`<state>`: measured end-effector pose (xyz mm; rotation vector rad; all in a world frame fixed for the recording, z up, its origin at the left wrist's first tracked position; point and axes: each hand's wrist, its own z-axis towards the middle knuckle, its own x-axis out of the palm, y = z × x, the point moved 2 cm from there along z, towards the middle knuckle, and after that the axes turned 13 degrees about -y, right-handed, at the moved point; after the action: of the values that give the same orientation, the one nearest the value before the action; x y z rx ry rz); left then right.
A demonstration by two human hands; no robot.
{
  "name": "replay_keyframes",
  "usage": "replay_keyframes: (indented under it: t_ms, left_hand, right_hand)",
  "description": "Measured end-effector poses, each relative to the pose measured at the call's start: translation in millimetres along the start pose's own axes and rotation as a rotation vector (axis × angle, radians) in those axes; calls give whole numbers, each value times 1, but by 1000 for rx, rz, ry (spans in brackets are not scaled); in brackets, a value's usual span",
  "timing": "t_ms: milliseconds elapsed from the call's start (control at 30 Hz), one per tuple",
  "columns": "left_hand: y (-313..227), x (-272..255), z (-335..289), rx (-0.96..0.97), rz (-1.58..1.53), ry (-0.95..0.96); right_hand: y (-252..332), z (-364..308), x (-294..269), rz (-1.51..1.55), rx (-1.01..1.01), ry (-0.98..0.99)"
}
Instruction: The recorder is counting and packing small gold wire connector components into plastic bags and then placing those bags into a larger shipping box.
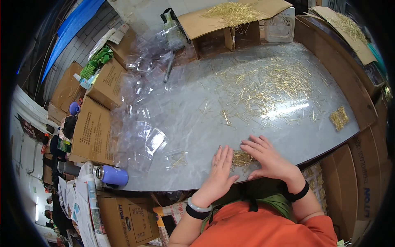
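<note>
A small heap of thin gold-coloured wire pieces (242, 159) lies at the near edge of the grey table between my hands. My left hand (221, 168) is on its left side, with fingers stretched out and the palm toward the tabletop. On the right, my right hand (269, 159) spreads its fingers flat over the heap's edge. The palms and the undersides of the fingers are hidden. Many loose gold wire pieces (284, 84) are scattered over the far right of the table. A neat bundle of wire pieces (339, 118) rests near the right edge.
Clear plastic packs (140, 103) cover the table's left side; one small pack with wire pieces (177, 159) lies nearer. A purple bottle (114, 175) lies at the front left corner. Cardboard boxes (92, 129) border the left. A white fan (279, 28) stands at the back.
</note>
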<state>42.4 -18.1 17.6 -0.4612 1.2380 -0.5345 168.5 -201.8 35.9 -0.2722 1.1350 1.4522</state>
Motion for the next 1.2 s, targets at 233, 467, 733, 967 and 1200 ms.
replay_keyframes:
  t_ms: [233, 467, 733, 967, 1200]
  left_hand:
    - [2, 9, 11, 20, -4, 20]
    - [-18, 38, -2, -99, -51, -276]
    - [-11, 35, 6, -126, -393, -249]
    - [-3, 7, 14, 48, -143, 15]
    - [0, -4, 4, -104, -98, -147]
  right_hand:
    - [1, -4, 23, -16, 124, -51]
    - [19, -2, 29, -63, 5, -108]
    - [15, -6, 33, 52, 45, -48]
    - [5, -6, 12, 236, 78, -43]
    - [2, -7, 18, 168, 43, -43]
